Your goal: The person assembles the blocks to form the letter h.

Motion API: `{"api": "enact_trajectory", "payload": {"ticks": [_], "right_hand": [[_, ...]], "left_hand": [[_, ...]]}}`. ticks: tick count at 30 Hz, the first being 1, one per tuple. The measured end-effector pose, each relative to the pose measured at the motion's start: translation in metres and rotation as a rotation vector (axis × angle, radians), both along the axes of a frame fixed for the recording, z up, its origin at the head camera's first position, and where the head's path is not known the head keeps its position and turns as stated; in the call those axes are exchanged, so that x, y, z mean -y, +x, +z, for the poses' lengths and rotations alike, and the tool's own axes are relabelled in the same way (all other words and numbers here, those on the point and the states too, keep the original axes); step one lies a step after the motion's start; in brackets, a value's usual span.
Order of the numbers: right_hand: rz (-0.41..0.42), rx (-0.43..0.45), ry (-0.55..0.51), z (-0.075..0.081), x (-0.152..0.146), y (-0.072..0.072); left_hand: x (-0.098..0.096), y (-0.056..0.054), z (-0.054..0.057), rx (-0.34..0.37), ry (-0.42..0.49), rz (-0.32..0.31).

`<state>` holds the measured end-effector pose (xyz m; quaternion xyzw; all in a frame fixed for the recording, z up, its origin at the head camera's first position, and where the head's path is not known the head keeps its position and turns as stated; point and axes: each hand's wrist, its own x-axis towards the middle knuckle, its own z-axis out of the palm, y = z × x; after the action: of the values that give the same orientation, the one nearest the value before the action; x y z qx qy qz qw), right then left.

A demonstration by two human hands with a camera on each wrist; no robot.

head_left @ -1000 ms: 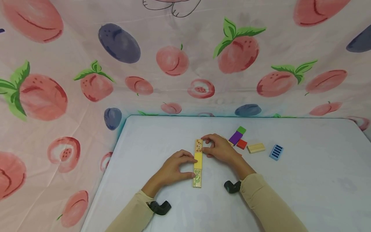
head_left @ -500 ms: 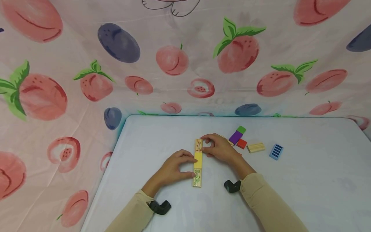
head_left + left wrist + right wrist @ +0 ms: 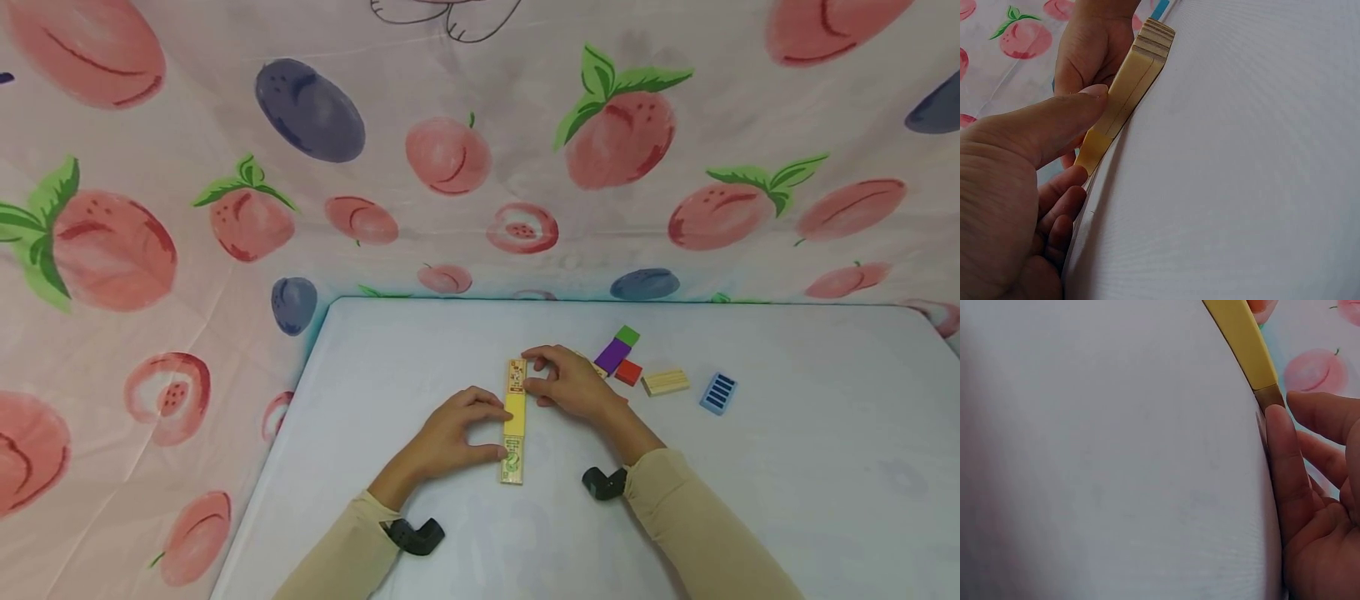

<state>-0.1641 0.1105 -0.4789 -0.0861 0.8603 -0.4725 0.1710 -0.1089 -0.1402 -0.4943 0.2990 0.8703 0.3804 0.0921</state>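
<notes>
1. Head view: A straight row of three blocks lies on the white table (image 3: 810,475), between the fingers of the two hands. The left hand (image 3: 450,435) has its thumb and index finger spread apart. Its thumb tip touches the left side of the green-printed block (image 3: 512,468), nearest the person, and its index tip touches the yellow block (image 3: 514,408) in the middle. The right hand (image 3: 572,387) also has thumb and index finger apart: its thumb tip is at the right side of the brown-printed block (image 3: 517,377), its index tip by that block's far right corner. Beyond the right hand's knuckles lie a purple block (image 3: 612,356) touching a green block (image 3: 627,336), then a red block (image 3: 628,372). Farther right of those fingers are a plain wooden block (image 3: 666,382) and a blue piece (image 3: 718,393) with dark bars.

2. Left wrist view: The left thumb tip presses against the side of the green-printed block, whose layered end points away from the fingers. Below the thumb, the other fingertips curve in beside the yellow block.

3. Right wrist view: The brown-printed block's end sits at the right thumb tip, the yellow block extending beyond it. The index tip is just beside that end; whether it touches, I cannot tell.
</notes>
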Motion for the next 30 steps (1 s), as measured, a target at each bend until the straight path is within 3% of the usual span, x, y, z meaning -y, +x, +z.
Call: {"api": "enact_trajectory", "payload": {"ticks": [9, 14, 17, 24, 30], "right_hand": [[-0.014, -0.002, -0.003, -0.001, 0.0, 0.001], [-0.064, 0.103, -0.153, 0.006, -0.004, 0.003], [-0.086, 0.053, -0.182, 0.015, -0.01, 0.004], [-0.07, -0.293, 0.092, 0.038, -0.034, -0.002], [-0.018, -0.336, 0.273, 0.038, -0.058, -0.009]], "left_hand": [[-0.001, 0.0, -0.002, -0.018, 0.001, 0.002], [0.0, 0.001, 0.0, -0.016, -0.004, 0.008], [0.0, 0.001, 0.0, -0.029, -0.005, 0.011], [0.0, 0.001, -0.001, -0.01, -0.002, 0.015], [0.0, 0.001, -0.001, -0.007, -0.001, 0.011]]}}
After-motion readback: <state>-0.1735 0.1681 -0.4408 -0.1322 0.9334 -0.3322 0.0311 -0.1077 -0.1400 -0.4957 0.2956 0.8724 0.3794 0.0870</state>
